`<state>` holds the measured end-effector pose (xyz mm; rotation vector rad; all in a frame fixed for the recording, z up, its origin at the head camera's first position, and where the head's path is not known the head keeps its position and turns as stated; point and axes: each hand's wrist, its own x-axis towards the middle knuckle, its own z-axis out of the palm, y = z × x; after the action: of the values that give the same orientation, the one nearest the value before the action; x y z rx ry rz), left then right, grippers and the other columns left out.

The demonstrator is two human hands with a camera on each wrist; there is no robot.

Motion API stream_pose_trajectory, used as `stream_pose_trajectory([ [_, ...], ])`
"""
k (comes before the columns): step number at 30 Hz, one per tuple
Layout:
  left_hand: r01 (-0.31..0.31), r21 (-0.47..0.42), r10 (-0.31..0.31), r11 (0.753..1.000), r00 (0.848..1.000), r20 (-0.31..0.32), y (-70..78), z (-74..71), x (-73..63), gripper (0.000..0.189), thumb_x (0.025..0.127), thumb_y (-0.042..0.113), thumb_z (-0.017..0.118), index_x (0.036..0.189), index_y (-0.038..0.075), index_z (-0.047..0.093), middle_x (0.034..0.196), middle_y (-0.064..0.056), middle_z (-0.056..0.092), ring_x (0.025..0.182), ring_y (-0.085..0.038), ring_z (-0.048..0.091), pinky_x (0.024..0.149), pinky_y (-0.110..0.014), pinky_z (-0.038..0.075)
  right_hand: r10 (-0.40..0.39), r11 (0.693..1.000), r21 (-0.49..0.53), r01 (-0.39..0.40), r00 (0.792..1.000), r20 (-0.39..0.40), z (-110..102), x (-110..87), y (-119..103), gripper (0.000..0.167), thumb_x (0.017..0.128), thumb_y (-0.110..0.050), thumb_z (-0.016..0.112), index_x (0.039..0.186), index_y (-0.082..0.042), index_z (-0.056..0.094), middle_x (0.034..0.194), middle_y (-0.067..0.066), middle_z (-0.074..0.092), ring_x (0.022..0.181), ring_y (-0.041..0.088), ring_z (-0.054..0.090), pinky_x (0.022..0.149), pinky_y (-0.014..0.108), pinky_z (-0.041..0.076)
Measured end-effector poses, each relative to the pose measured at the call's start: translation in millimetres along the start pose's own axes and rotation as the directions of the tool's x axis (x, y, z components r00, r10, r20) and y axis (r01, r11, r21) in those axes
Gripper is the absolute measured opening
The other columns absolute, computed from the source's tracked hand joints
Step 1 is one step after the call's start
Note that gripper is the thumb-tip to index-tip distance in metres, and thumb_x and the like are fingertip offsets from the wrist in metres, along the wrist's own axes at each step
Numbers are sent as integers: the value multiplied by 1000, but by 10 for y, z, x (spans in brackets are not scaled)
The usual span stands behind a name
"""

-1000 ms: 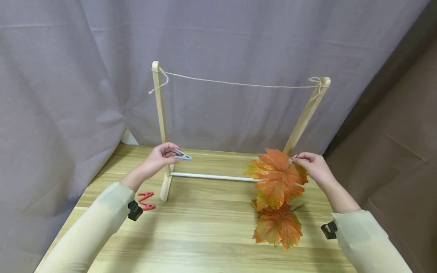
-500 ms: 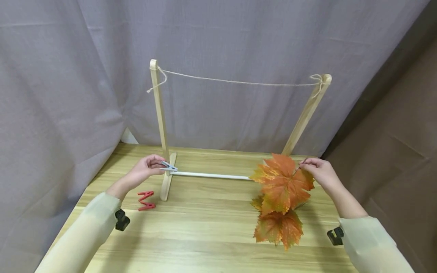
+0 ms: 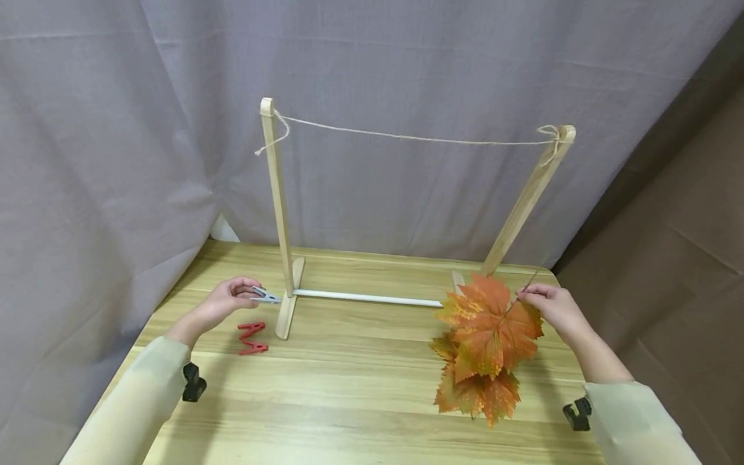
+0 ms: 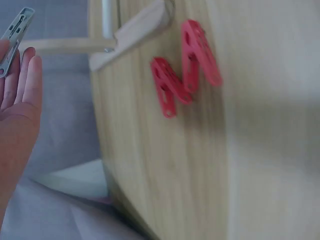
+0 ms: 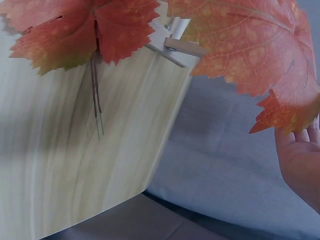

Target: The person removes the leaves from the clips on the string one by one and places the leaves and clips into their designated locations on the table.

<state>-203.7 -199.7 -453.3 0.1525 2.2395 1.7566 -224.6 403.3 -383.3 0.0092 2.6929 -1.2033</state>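
My left hand (image 3: 228,298) pinches a pale grey-blue clothespin (image 3: 267,296) just left of the rack's left foot. In the left wrist view the same clothespin (image 4: 18,37) shows at the fingers' far end. On the right, my right hand (image 3: 553,306) pinches the stem of an orange artificial maple leaf (image 3: 494,329), raised above the table. Beneath it, partly hidden, lie more orange leaves (image 3: 465,394). Their thin stems (image 5: 95,95) rest on the wood in the right wrist view. Two red clothespins (image 3: 252,339) lie on the table below my left hand.
A wooden rack with a left post (image 3: 279,200) and a right post (image 3: 529,200) stands toward the back. Twine (image 3: 407,137) is strung between the post tops, and a white rod (image 3: 366,298) joins the feet. Grey curtain (image 3: 395,64) hangs behind the table (image 3: 349,400).
My left hand has moved left and down with the grey-blue clothespin, from in front of the left post to beside its foot. The right hand and its leaf have shifted slightly right and down.
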Motion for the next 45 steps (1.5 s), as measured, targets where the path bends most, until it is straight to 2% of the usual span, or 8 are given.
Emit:
stream_pose_trajectory([
  [6, 18, 23, -17, 1000, 997, -70, -148, -67, -28, 40, 86, 1, 60, 118, -15, 43, 94, 6, 63, 84, 6, 58, 77, -14, 49, 1, 1000, -14, -1, 1000, -5, 24, 5, 60, 31, 97, -30, 48, 102, -5, 65, 102, -5, 65, 84, -12, 46, 73, 18, 44],
  [14, 43, 4, -43, 999, 992, -116, -356, -104, -29, 41, 87, 1, 60, 119, -16, 42, 97, 4, 61, 84, 7, 58, 78, -12, 48, 28, 999, 38, -28, 1000, 4, 103, 9, 190, 37, 96, -28, 49, 107, 5, 61, 85, -28, 54, 80, -8, 49, 71, 20, 46],
  [19, 48, 10, -46, 999, 989, -137, -447, -113, -83, 42, 87, 1, 59, 120, -18, 41, 96, 5, 60, 83, 7, 56, 77, -13, 49, 61, 998, 32, -62, 998, 18, 124, -4, 249, 36, 97, -31, 48, 105, 1, 62, 97, -17, 59, 82, -12, 47, 75, 23, 45],
  [26, 98, 105, -80, 990, 983, -165, -616, -164, -193, 43, 89, 8, 58, 122, -14, 45, 106, -10, 63, 88, 0, 56, 81, -21, 48, 72, 994, 79, -76, 996, 51, 218, 10, 415, 32, 97, -24, 48, 103, 4, 63, 109, 1, 65, 82, -14, 49, 77, 25, 50],
  [30, 140, 89, -122, 986, 977, -176, -711, -176, -250, 43, 87, 9, 62, 122, -13, 47, 102, -3, 64, 90, -4, 58, 83, -24, 49, 102, 992, 68, -107, 992, 73, 285, 0, 531, 35, 97, -26, 48, 106, 5, 62, 117, 14, 63, 83, -12, 49, 82, 33, 50],
  [33, 162, 48, -150, 986, 970, -193, -777, -181, -287, 45, 85, 8, 64, 121, -13, 46, 96, 3, 64, 87, -3, 59, 80, -21, 50, 123, 990, 63, -128, 990, 75, 323, -13, 609, 38, 97, -27, 48, 110, 7, 60, 123, 19, 59, 83, -13, 48, 81, 30, 50],
  [37, 155, 16, -149, 988, 968, -202, -861, -209, -354, 47, 86, 3, 61, 122, -19, 41, 94, 1, 63, 81, 1, 58, 74, -18, 51, 135, 987, 84, -140, 989, 68, 348, -29, 689, 35, 97, -25, 49, 106, 6, 62, 117, 12, 63, 81, -15, 48, 73, 22, 50],
  [45, 188, 1, -184, 982, 962, -203, -965, -245, -456, 48, 86, 1, 58, 124, -21, 38, 92, 2, 63, 78, 3, 58, 71, -17, 51, 166, 973, 149, -174, 984, 66, 376, -82, 815, 24, 95, -25, 53, 88, -6, 64, 92, -20, 59, 78, -9, 50, 67, 21, 49],
])
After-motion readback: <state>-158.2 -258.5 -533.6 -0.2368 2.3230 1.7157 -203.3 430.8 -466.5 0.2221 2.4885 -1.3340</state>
